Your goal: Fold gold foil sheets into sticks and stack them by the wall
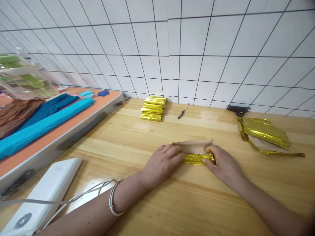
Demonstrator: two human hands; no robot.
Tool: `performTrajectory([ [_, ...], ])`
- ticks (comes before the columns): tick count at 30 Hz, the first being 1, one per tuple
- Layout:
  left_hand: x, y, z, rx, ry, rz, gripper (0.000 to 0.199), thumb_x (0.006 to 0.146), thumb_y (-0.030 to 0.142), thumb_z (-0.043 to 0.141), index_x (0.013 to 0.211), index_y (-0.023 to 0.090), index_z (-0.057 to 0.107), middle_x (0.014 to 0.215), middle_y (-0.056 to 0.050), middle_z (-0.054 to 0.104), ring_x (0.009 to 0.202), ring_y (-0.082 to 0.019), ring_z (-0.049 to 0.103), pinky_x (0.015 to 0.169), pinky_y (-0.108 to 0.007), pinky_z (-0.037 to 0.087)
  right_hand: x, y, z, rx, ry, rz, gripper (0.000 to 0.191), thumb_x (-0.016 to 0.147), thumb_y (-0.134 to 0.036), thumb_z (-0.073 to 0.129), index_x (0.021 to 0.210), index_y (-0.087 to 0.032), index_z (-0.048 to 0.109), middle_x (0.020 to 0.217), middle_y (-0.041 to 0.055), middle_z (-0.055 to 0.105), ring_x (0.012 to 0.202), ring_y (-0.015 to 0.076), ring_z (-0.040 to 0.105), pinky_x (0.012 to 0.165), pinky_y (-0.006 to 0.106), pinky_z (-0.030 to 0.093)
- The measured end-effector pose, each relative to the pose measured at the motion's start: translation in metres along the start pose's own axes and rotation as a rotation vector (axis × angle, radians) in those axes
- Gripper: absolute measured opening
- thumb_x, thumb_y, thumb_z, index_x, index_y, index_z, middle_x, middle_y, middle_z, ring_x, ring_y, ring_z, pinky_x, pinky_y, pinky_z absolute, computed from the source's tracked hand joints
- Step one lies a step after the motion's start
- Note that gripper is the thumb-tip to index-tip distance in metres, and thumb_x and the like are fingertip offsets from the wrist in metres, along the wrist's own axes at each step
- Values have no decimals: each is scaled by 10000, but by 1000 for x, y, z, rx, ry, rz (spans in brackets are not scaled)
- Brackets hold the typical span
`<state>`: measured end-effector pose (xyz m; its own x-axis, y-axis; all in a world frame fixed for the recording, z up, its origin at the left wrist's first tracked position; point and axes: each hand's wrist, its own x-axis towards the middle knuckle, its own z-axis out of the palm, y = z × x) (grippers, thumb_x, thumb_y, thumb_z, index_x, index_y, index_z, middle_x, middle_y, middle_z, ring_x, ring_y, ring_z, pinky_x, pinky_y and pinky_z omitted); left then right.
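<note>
A sheet of gold foil paper (197, 159) lies partly rolled or folded between my hands, its shiny gold side toward me and its dull tan back rising behind. My left hand (161, 164) covers the left end, fingers curled together over it. At the right end my right hand (222, 163) pinches the paper between thumb and fingers. Farther back stands a group of several gold foil rolls (154, 108). To the right are loose gold foil sheets (267, 132), one lying over a tan-backed piece.
A pen (183, 111) and a black clip-like object (238, 109) lie near the tiled wall. On the left are a white power bank (46, 193) with cables, and an orange-topped surface (108, 100) holding a blue roll (49, 126), brown material and a clear container.
</note>
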<state>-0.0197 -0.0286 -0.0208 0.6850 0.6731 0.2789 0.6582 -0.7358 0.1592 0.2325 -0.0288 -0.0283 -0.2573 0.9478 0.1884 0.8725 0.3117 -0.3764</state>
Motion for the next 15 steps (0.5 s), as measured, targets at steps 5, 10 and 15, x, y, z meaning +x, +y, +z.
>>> performTrajectory([
  [5, 0, 3, -1, -61, -83, 202, 311, 929, 169, 334, 1199, 185, 488, 1175, -92, 555, 1087, -189, 489, 941, -348, 394, -3, 3, 0, 53, 5, -48, 275, 788, -207, 474, 1061, -226, 508, 941, 34, 626, 798, 190, 579, 663, 293, 421],
  [10, -2, 11, 0, -74, -104, 132, 311, 910, 221, 373, 1191, 167, 496, 1217, -91, 535, 1115, -202, 474, 961, -348, 377, 0, 6, -3, 21, -8, -39, 349, 774, -181, 468, 1118, -232, 503, 999, 44, 633, 761, 177, 595, 637, 279, 425],
  [15, -2, 14, -4, -60, -88, 75, 335, 892, 350, 430, 1190, 216, 501, 1225, -75, 540, 1128, -221, 461, 981, -401, 306, -14, -1, -19, -106, -185, 36, 175, 720, -177, 532, 883, -239, 546, 645, -12, 623, 517, 155, 551, 457, 243, 319],
])
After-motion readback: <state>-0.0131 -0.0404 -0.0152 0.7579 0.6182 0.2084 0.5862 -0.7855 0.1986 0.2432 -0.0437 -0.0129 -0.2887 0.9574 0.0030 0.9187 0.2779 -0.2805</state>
